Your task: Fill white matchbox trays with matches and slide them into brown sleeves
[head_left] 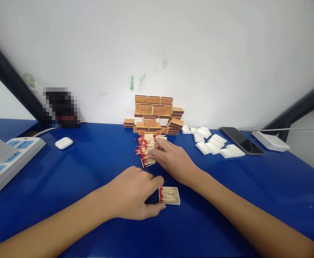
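Many orange-labelled matchboxes stand stacked against the white wall, at the back of the blue worktop. White folded pieces, a dark phone and a white box lie to the right; a power strip and a small white case lie left. Just before the stack, loose matches form a jumbled, red-tipped heap; the right hand touches it, though whether its grip clasps any cannot be told. Nearer, the white match tray holds pale sticks, heads leftward, its left corners clamped by the left hand's thumb and forefinger.
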`<state>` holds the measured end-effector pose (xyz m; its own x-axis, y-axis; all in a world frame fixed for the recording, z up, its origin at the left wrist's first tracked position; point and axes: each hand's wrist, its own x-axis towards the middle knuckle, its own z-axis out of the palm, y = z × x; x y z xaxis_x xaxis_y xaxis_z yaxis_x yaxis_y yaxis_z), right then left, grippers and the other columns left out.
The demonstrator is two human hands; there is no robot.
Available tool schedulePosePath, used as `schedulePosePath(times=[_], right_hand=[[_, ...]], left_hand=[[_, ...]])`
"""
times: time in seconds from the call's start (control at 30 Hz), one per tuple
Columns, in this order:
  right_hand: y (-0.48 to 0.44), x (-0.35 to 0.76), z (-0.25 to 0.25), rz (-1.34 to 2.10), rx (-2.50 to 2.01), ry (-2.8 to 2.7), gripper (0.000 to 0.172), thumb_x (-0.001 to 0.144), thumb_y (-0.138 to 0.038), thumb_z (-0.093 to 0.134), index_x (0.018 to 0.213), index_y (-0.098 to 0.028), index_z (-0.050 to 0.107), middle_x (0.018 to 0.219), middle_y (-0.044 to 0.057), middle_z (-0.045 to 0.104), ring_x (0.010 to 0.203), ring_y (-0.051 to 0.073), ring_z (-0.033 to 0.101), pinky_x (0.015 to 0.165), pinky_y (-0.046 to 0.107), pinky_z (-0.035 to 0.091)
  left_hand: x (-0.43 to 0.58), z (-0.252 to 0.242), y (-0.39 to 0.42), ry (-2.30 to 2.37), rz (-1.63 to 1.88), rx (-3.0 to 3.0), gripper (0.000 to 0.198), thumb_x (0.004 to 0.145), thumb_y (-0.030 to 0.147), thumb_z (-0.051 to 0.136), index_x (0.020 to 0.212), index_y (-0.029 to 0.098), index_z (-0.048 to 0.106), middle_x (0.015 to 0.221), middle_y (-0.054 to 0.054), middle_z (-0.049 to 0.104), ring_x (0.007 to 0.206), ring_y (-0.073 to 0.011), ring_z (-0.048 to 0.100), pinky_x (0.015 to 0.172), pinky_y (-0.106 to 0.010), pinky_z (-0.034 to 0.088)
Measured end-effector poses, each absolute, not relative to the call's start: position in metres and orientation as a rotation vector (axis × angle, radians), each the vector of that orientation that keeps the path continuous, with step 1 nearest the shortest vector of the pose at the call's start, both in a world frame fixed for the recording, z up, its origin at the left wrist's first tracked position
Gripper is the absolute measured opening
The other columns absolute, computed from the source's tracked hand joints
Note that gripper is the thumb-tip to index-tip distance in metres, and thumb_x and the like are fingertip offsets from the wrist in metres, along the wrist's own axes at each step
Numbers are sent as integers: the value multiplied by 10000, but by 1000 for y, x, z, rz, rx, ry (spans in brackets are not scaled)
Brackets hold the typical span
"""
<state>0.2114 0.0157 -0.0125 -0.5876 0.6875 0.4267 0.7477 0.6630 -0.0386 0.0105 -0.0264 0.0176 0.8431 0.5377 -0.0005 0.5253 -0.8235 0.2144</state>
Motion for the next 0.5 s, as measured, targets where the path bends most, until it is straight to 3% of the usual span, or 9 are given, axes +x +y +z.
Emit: schedulePosePath(times=[0.27,0.5], right_hand=[[14,223,-2,229,-1023,-2184,142,1018,-239,623,1009,-202,760,922,35,542,811,162,531,709,295,441],[10,243,10,626,-1230,-1990,174,945,-402,726,946,-249,808,828,11,565,714,161,517,685,330,442]], left_hand=[[9,19,-22,897,80,2832,254,917,467,659,923,218,611,759,12,719,662,-234,691,557,-341,365],[6,12,-14,1077,143,2811,305,937,511,618,996,216,667,771,-25,734,673,-259,708,567,-346,406]])
